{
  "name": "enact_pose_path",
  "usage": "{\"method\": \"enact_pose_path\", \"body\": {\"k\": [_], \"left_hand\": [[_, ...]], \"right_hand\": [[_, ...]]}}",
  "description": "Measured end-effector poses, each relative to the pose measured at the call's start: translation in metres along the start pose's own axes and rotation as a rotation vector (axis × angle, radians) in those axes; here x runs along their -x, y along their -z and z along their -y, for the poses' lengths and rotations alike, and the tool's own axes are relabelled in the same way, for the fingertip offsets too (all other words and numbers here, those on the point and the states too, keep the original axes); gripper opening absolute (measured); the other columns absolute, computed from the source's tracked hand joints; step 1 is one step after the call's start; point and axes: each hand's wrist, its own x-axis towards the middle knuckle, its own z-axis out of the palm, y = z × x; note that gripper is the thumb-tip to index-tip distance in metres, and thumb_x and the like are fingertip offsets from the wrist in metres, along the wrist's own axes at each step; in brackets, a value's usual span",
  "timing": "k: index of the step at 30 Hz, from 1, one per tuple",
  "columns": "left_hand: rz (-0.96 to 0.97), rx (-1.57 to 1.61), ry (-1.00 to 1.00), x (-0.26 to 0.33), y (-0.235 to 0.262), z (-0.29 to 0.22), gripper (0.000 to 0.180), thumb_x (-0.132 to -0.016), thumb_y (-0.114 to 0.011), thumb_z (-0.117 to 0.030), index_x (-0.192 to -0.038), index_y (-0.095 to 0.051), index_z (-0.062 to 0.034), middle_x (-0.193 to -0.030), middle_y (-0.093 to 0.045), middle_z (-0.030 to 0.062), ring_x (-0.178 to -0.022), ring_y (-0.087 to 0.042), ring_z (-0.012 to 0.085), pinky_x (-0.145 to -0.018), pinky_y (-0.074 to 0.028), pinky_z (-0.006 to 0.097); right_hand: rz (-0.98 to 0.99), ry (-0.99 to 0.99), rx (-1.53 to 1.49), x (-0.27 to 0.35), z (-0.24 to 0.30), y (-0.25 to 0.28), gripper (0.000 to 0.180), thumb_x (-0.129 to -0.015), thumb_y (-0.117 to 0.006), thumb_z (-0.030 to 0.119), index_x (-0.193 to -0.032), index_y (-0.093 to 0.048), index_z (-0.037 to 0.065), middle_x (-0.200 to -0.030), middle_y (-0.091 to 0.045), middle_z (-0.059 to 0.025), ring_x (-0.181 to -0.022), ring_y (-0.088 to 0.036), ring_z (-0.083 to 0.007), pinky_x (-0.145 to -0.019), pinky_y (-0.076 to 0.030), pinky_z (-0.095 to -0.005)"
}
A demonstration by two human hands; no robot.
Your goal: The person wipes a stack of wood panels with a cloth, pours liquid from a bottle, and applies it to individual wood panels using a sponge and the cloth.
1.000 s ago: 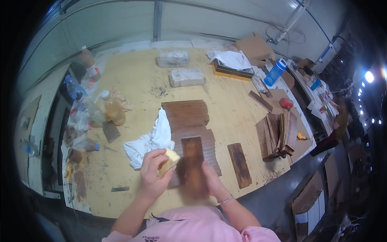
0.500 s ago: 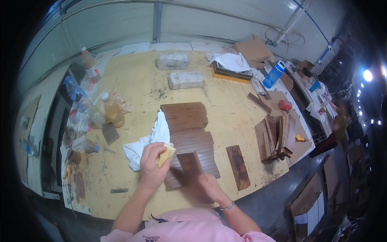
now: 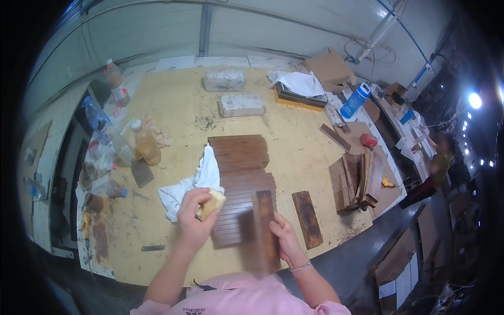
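My left hand (image 3: pixel 197 218) is closed around a pale yellow sponge (image 3: pixel 212 203), just in front of a crumpled white cloth (image 3: pixel 202 173). In my right hand (image 3: pixel 286 237) is a dark brown wooden board (image 3: pixel 266 226), gripped by its right edge and tilted up above the table, its lower part slightly blurred. Beyond and under it lie rows of brown wooden strips (image 3: pixel 244 191) set side by side, with another brown group (image 3: pixel 239 152) behind them. To the right of my right hand, a single stained board (image 3: pixel 307 219) rests flat.
At the right stands a stack of wooden boards (image 3: pixel 354 181), near a red object (image 3: pixel 368 140) and a blue bottle (image 3: pixel 355 101). Several bottles (image 3: pixel 146 143) crowd the left edge. Two wrapped blocks (image 3: pixel 241 105) lie at the back. A person (image 3: pixel 440 163) is far right.
My right hand has turned the wooden board from a slanted, flatter pose to nearly on edge, showing its lighter, stained face. The left hand keeps the sponge, shifted slightly.
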Motion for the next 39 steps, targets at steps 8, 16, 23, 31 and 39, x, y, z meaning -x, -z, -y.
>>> {"method": "enact_pose_path", "body": {"k": [8, 16, 23, 31, 39], "left_hand": [[0.38, 0.011, -0.554, 0.028, -0.03, -0.027, 0.037, -0.065, -0.075, 0.003, -0.1, -0.064, -0.0023, -0.111, -0.064, 0.0165, -0.089, -0.062, 0.0358, -0.075, -0.051, 0.043], [0.196, -0.091, -0.488, 0.006, -0.025, -0.02, 0.037, -0.065, -0.073, 0.003, -0.101, -0.067, -0.0035, -0.112, -0.064, 0.0169, -0.087, -0.061, 0.0333, -0.075, -0.052, 0.042], [0.388, -0.062, -0.633, 0.032, -0.033, -0.011, 0.033, -0.069, -0.077, -0.005, -0.101, -0.069, -0.0026, -0.113, -0.066, 0.0148, -0.09, -0.064, 0.0298, -0.078, -0.052, 0.04], [0.174, 0.86, 0.505, -0.034, -0.003, 0.013, 0.037, -0.08, -0.071, 0.008, -0.115, -0.059, 0.0032, -0.11, -0.065, 0.0116, -0.097, -0.064, 0.0166, -0.081, -0.054, 0.029], [0.454, 0.418, -0.177, 0.028, -0.045, -0.051, 0.036, -0.075, -0.077, -0.002, -0.107, -0.063, 0.0005, -0.111, -0.066, 0.0133, -0.102, -0.064, 0.0256, -0.094, -0.051, 0.039]], "right_hand": [[0.025, -0.029, 0.113, -0.002, 0.005, -0.005, 0.044, -0.099, -0.052, 0.006, -0.142, -0.047, -0.004, -0.121, -0.065, -0.0089, -0.105, -0.061, -0.0131, -0.093, -0.05, -0.0291], [-0.054, -0.031, 0.2, 0.004, 0.008, -0.005, 0.041, -0.099, -0.053, 0.007, -0.139, -0.05, -0.004, -0.119, -0.066, -0.0095, -0.103, -0.061, -0.0126, -0.091, -0.05, -0.0283], [-0.002, -0.066, 0.204, -0.001, 0.011, -0.007, 0.039, -0.1, -0.053, 0.007, -0.137, -0.053, -0.004, -0.113, -0.067, -0.0072, -0.097, -0.062, -0.0113, -0.086, -0.051, -0.0269], [0.267, -0.23, -0.17, 0.008, 0.015, 0.015, 0.038, -0.101, -0.051, 0.023, -0.131, -0.055, -0.001, -0.097, -0.063, -0.0033, -0.081, -0.06, -0.0096, -0.061, -0.049, -0.0248], [0.001, -0.419, -0.603, -0.01, 0.0, -0.006, 0.035, -0.104, -0.043, 0.029, -0.12, -0.052, 0.0, -0.081, -0.05, -0.0073, -0.065, -0.048, -0.0147, -0.053, -0.042, -0.0267]]}}
